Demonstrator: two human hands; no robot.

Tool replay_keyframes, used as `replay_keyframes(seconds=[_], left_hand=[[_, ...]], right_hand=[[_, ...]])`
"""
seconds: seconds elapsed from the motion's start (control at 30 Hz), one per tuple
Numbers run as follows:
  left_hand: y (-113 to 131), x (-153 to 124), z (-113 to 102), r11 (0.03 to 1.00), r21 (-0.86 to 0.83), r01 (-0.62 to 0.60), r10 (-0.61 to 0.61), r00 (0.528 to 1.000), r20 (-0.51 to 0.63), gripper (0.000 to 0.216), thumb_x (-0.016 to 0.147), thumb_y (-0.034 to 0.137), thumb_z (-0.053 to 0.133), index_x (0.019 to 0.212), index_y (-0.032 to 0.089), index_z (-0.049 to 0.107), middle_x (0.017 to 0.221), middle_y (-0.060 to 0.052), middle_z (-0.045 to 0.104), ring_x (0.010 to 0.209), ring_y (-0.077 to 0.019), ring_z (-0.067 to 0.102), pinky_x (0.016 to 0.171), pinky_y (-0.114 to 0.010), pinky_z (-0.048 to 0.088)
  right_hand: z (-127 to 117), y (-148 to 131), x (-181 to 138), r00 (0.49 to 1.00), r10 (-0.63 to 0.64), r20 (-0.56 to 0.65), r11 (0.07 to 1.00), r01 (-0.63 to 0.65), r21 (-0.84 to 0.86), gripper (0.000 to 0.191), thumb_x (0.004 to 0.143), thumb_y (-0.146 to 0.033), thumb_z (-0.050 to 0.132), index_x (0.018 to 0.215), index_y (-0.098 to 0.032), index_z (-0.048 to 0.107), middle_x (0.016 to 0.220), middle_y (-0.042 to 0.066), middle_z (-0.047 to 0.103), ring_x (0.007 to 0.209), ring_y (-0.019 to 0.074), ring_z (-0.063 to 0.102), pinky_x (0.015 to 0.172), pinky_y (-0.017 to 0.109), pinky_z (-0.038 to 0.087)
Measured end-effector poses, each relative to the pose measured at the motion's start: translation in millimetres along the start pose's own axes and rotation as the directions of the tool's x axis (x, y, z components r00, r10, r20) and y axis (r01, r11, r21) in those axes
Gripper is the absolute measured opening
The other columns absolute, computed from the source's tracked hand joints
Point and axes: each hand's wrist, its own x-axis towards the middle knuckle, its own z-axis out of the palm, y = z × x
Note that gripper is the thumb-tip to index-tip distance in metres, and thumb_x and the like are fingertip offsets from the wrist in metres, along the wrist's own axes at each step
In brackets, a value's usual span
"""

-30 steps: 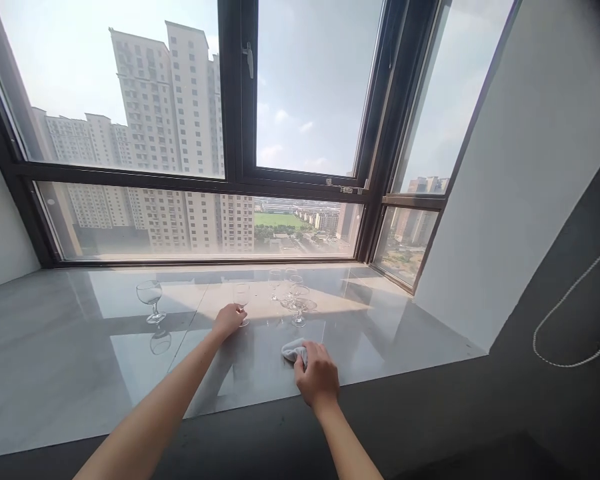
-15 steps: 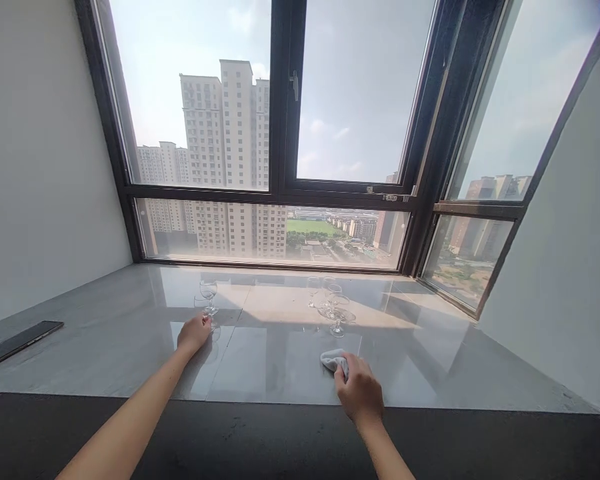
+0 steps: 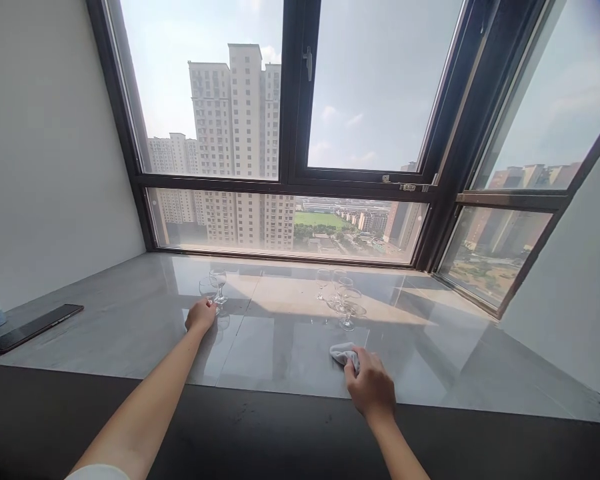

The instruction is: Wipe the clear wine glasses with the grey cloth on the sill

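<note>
Here's the left hand [image 3: 201,316], grip pinched narrow on the lower stem of a clear glass [image 3: 207,287], its foot hidden by the fingers, right over the windowsill [image 3: 290,363] and just beside a second glass [image 3: 219,279]. Across to the right hand [image 3: 373,385]: grip closed on a crumpled pale cloth [image 3: 341,352], near the front edge. Beyond it, a cluster of glasses [image 3: 347,305]; far left, a dark phone [image 3: 35,328] lies flat.
</note>
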Motion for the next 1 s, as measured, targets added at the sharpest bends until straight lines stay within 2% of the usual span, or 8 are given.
replay_keyframes(seconds=[0.17,0.43,0.7,0.9,1.0], left_hand=[[-0.6,4.0,0.8,0.999,-0.022,0.026,-0.026,1.000,0.008,0.028,0.081,0.050,0.052,0.072,0.024,0.058,0.081,-0.009,0.070,0.085,-0.0292,0.064,0.067,-0.034,0.044],[-2.5,6.2,4.1,0.998,-0.046,0.052,-0.052,0.999,-0.010,0.029,0.080,0.051,0.054,0.070,0.024,0.059,0.084,-0.008,0.071,0.086,-0.0279,0.065,0.067,-0.032,0.043],[-1.3,12.7,6.1,0.993,-0.042,0.110,-0.110,0.994,-0.006,0.028,0.079,0.051,0.056,0.078,0.023,0.060,0.088,-0.008,0.073,0.089,-0.0290,0.065,0.070,-0.033,0.044],[-0.2,10.2,4.7,0.993,-0.042,0.112,-0.111,0.994,0.013,0.031,0.079,0.052,0.055,0.092,0.023,0.060,0.093,-0.008,0.073,0.091,-0.0288,0.066,0.071,-0.034,0.045],[-0.6,6.5,2.0,0.993,-0.066,0.099,-0.100,0.995,-0.015,0.054,0.074,0.053,0.061,0.116,0.020,0.052,0.106,-0.013,0.070,0.097,-0.0309,0.065,0.071,-0.034,0.045]], right_hand=[[-2.3,-1.7,0.2,1.000,0.006,0.002,1.000,-0.006,-0.011,0.020,0.089,-0.026,0.044,0.104,-0.021,0.058,0.094,0.006,0.063,0.094,0.0215,0.055,0.074,0.029,0.038],[-1.4,-1.1,0.2,1.000,0.009,0.012,1.000,-0.008,-0.017,0.021,0.090,-0.027,0.045,0.105,-0.021,0.059,0.094,0.006,0.064,0.094,0.0213,0.056,0.071,0.028,0.038],[-3.7,-1.5,-0.2,1.000,0.011,0.020,1.000,-0.011,-0.014,0.022,0.090,-0.028,0.044,0.104,-0.020,0.059,0.093,0.006,0.063,0.088,0.0210,0.057,0.066,0.027,0.037],[-0.9,-0.1,-0.3,1.000,0.019,0.005,1.000,-0.019,-0.004,0.021,0.090,-0.028,0.045,0.104,-0.021,0.059,0.094,0.006,0.063,0.090,0.0209,0.056,0.069,0.028,0.038],[-0.9,-0.3,0.1,1.000,0.018,-0.002,1.000,-0.018,-0.002,0.020,0.089,-0.027,0.046,0.104,-0.021,0.059,0.093,0.006,0.063,0.090,0.0207,0.056,0.071,0.028,0.038]])
